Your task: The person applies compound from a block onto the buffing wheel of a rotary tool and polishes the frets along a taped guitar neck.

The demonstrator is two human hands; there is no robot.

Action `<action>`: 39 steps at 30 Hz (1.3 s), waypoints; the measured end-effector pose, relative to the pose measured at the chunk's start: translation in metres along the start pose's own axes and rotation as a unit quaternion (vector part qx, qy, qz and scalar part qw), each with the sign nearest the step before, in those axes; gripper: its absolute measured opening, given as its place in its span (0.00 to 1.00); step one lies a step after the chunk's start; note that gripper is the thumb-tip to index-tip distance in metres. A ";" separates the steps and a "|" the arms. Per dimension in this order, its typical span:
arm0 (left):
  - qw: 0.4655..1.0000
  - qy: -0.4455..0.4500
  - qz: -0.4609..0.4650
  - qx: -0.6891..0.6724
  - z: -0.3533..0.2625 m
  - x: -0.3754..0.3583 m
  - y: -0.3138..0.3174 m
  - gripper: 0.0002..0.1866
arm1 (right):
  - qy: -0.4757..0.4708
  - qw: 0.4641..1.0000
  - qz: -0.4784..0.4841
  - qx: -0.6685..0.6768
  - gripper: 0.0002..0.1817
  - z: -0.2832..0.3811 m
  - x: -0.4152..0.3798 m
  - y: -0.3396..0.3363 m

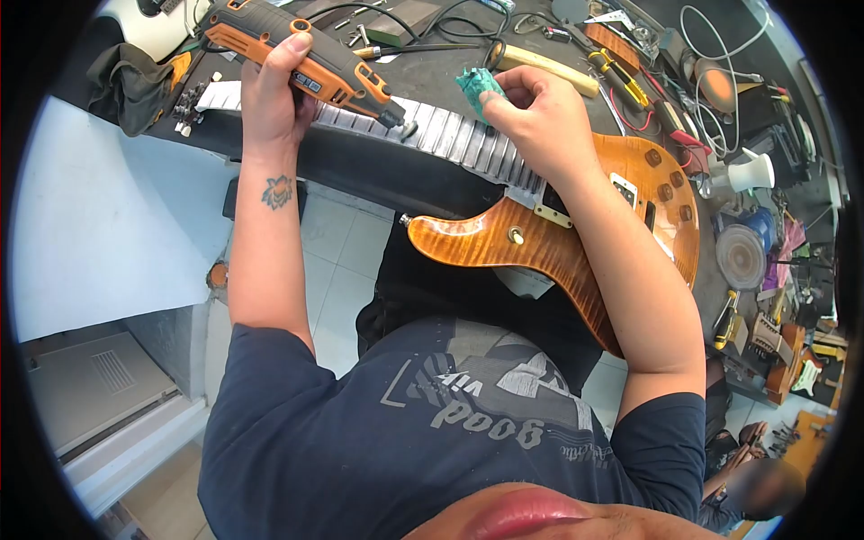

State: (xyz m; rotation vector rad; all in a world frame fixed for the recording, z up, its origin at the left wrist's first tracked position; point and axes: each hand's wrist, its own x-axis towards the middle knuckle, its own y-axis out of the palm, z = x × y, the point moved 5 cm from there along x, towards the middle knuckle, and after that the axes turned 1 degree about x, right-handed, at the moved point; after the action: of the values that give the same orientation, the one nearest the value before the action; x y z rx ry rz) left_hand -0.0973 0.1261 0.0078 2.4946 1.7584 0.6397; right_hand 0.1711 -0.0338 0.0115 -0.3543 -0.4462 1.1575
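An orange and black rotary tool [301, 63] is gripped in my left hand [274, 94], its small polishing tip over the guitar neck. My right hand [540, 112] pinches a green lump [480, 93], perhaps a compound block or cloth, just above the neck. The amber electric guitar [486, 236] lies across the bench edge, its body at the right and its headstock at the far left. Pale tape or a similar covering lies between the frets of the neck [450, 139].
Cables, screws and a wooden stick [549, 70] lie on the dark bench behind the neck. Yellow-handled pliers [621, 76] and white wires [720, 81] are at the right. A dark cloth [135, 85] lies at the left. Another person [756, 490] sits at the lower right.
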 end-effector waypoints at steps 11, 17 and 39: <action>0.999 0.017 -0.016 -0.044 0.002 0.007 0.003 0.15 | 0.001 1.000 0.000 0.009 0.21 0.001 0.000 0.001; 0.999 -0.013 -0.038 0.028 -0.008 0.004 0.018 0.14 | 0.002 1.000 0.000 0.004 0.22 0.000 0.000 0.001; 0.999 -0.026 -0.034 -0.027 -0.007 0.019 0.007 0.13 | -0.010 1.000 -0.002 -0.003 0.22 -0.003 0.002 0.000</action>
State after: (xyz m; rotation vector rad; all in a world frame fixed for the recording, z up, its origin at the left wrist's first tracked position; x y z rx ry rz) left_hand -0.0877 0.1395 0.0218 2.3843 1.7743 0.6045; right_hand 0.1739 -0.0319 0.0090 -0.3470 -0.4673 1.1577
